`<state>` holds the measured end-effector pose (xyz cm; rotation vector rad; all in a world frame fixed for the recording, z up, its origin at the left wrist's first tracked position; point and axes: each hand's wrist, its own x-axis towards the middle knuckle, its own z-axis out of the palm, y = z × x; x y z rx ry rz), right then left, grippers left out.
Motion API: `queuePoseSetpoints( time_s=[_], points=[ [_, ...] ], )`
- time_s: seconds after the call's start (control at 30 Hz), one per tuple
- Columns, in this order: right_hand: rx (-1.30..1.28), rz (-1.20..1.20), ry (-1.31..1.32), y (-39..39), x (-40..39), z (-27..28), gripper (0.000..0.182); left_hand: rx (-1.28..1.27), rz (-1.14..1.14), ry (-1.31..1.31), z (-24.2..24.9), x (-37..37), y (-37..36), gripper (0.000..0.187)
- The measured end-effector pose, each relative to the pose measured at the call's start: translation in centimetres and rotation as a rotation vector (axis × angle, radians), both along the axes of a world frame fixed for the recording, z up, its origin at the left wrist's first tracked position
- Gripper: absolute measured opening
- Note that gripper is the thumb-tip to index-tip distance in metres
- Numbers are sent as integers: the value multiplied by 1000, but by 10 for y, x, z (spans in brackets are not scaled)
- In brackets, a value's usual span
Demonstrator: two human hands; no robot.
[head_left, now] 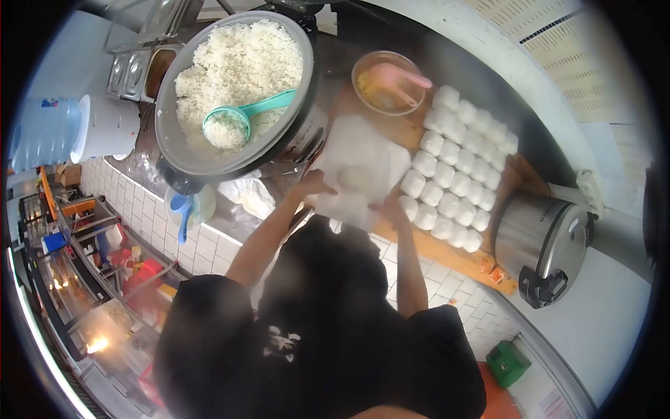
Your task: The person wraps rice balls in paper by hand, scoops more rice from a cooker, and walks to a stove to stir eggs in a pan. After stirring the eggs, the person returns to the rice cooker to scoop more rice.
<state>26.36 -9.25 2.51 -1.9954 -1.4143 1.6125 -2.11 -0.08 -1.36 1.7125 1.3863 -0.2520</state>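
A white paper sheet (370, 143) lies in front of me with a pale, blurred lump (354, 179) on it, likely rice. My left hand (315, 183) grips the sheet's near left edge between thumb and fingers. At its near right side, my right hand (392, 209) has closed on the paper's edge. Just right of that hand, several white wrapped packets (444, 174) stand in close rows. To the left, a large pot of cooked rice (244, 56) holds a turquoise scoop (269, 104) filled with rice.
Behind the sheet is a metal bowl (361, 59) with yellow food and pink utensils. A steel rice cooker (537, 234) lies at the right of the wooden board (391, 227). A blue ladle (182, 213) rests in a container left of me, beside a crumpled white bag (250, 197).
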Motion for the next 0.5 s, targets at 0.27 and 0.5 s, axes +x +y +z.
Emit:
queuePoseSetpoints(
  time_s=[0.27, 0.5],
  points=[
    [612, -268, -413, 80, 4, -42, 63, 410, 22, 12, 14, 60, 61, 42],
    [690, 455, -765, 95, -7, -4, 31, 749, -467, 159, 26, 66, 65, 26]
  ],
)
